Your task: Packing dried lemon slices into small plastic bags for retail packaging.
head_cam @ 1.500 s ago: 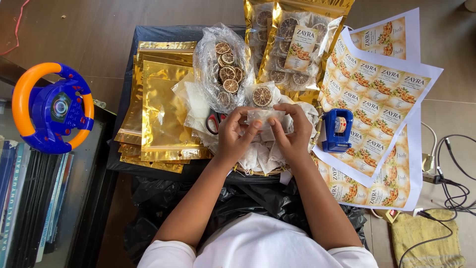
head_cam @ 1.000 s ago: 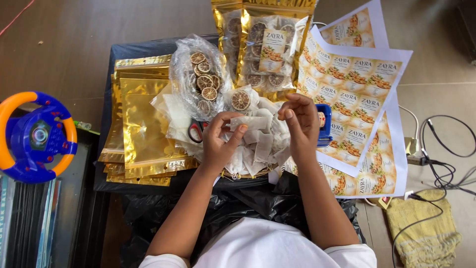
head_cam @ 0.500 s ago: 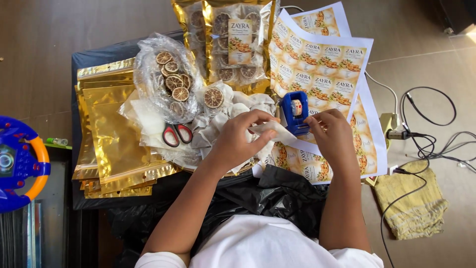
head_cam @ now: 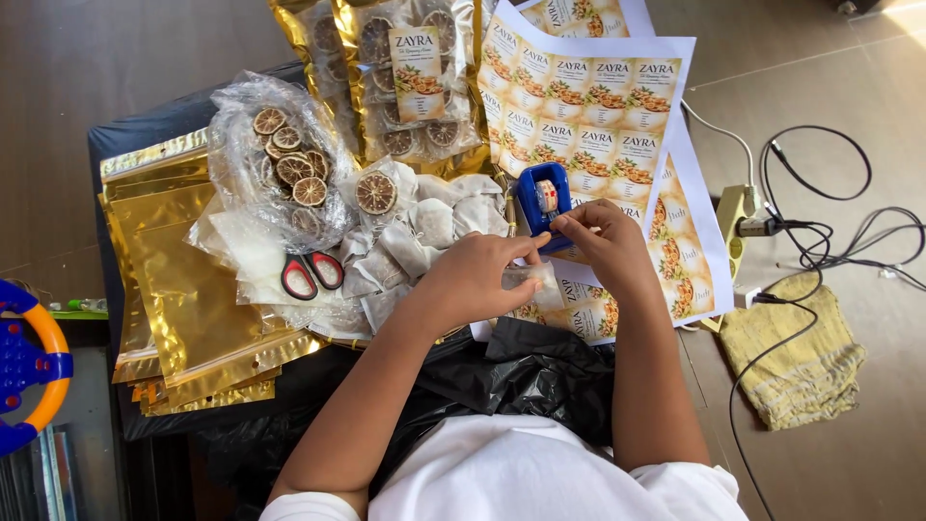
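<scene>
My left hand (head_cam: 479, 277) grips a small translucent pouch (head_cam: 536, 285) over the label sheets. My right hand (head_cam: 606, 243) pinches at the edge of a blue tape dispenser (head_cam: 540, 200) just above that pouch; I cannot tell whether tape is between its fingers. A heap of small white pouches (head_cam: 415, 241) lies left of my hands, with a dried citrus slice (head_cam: 376, 192) on top.
A clear bag of dried citrus slices (head_cam: 285, 159), red-handled scissors (head_cam: 311, 272), a stack of gold pouches (head_cam: 174, 280), filled gold packs (head_cam: 405, 77) and label sheets (head_cam: 588, 96) cover the low table. Cables (head_cam: 820, 241), a yellow cloth (head_cam: 796, 352) and a toy steering wheel (head_cam: 24, 367) lie on the floor.
Both hands have moved right from the pouch heap to the tape dispenser, the left carrying a small pouch. The view has shifted right as well.
</scene>
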